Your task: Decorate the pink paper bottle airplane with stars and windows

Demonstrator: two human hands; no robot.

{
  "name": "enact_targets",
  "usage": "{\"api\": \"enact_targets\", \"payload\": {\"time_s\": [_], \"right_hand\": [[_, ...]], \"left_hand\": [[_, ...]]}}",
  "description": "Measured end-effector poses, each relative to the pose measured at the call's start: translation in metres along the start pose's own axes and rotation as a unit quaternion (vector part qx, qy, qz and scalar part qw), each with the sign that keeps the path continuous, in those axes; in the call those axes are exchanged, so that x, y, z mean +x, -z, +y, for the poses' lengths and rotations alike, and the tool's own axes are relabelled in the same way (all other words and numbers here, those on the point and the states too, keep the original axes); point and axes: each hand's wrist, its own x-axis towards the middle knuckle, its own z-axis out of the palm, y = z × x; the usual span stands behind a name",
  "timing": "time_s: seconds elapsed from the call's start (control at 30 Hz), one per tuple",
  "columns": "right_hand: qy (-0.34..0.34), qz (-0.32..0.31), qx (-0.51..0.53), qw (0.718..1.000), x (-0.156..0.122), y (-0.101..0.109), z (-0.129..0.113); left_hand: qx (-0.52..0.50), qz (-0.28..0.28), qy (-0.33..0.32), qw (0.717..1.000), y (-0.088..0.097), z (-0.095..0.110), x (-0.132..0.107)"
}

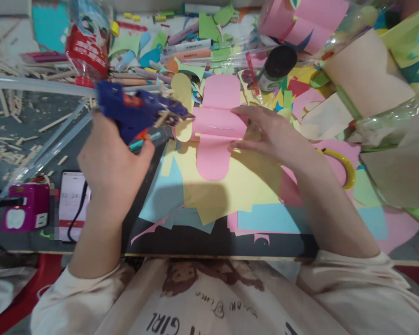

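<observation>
My left hand is wrapped round the handle of a blue hot glue gun. A long clear glue stick runs out of its back to the left. The nozzle points right, at the left end of a pink paper piece with rounded flaps above and below and a shiny line along its middle. My right hand grips the right end of that pink piece between thumb and fingers. A yellow oval paper strip lies at its left end, partly behind the nozzle.
Yellow paper and blue paper lie under and in front of the work. Around it are a red-labelled bottle, a dark-lidded jar, yellow-handled scissors, a phone, a purple charger and scattered wooden sticks.
</observation>
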Motion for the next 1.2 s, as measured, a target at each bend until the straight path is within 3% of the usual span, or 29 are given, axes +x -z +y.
{"api": "enact_targets", "payload": {"time_s": [0.03,0.13,0.37,0.47,0.63,0.77,0.8,0.87,0.93,1.07,1.2], "right_hand": [[-0.001,0.002,-0.002,1.000,0.000,0.000,0.000],[-0.002,0.005,-0.007,1.000,0.000,-0.001,0.000],[-0.008,0.004,-0.010,1.000,0.001,-0.001,-0.001],[-0.009,0.005,-0.010,1.000,0.001,0.000,-0.001],[-0.006,-0.001,-0.002,1.000,0.000,0.000,-0.003],[-0.010,0.003,-0.006,1.000,-0.001,0.000,-0.004],[-0.009,0.002,-0.006,1.000,-0.001,0.000,-0.003],[-0.001,0.002,-0.004,1.000,-0.001,0.000,-0.002],[0.011,0.005,0.000,1.000,0.000,0.000,0.001],[0.032,0.018,-0.004,0.999,0.001,-0.002,0.006],[0.044,0.031,-0.005,0.999,0.000,-0.003,0.011]], "left_hand": [[0.024,0.025,0.029,0.999,0.002,-0.005,0.004],[0.039,0.085,0.029,0.995,0.005,-0.022,0.016],[0.048,-0.041,0.178,0.982,0.000,-0.040,0.032],[0.037,-0.069,0.203,0.976,-0.004,-0.047,0.034],[0.054,-0.042,0.155,0.986,-0.006,-0.057,0.034],[0.051,0.020,0.049,0.997,-0.011,-0.045,0.027],[0.028,0.004,0.012,1.000,-0.015,-0.040,0.026],[-0.026,-0.087,-0.078,0.993,-0.027,-0.030,0.021],[-0.043,-0.127,-0.132,0.982,-0.040,-0.023,0.017],[-0.060,-0.096,-0.154,0.982,-0.060,-0.024,0.010],[-0.141,-0.052,-0.173,0.973,-0.063,-0.030,0.011]]}}
